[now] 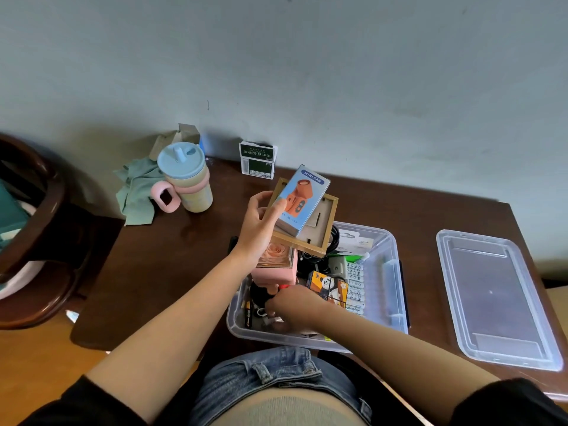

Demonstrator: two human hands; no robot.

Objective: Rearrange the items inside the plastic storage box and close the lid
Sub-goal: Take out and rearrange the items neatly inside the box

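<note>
Two things, mini fan box and wooden frame, sit pinched in the left hand fingers. Right hand fingers curl among clutter inside the storage box; their hold is unclear

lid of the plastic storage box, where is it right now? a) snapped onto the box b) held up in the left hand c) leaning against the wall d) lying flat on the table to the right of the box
d: the clear lid lies flat on the table, apart from the storage box and to its right, while the left hand holds a mini fan box with a wooden frame.
</note>
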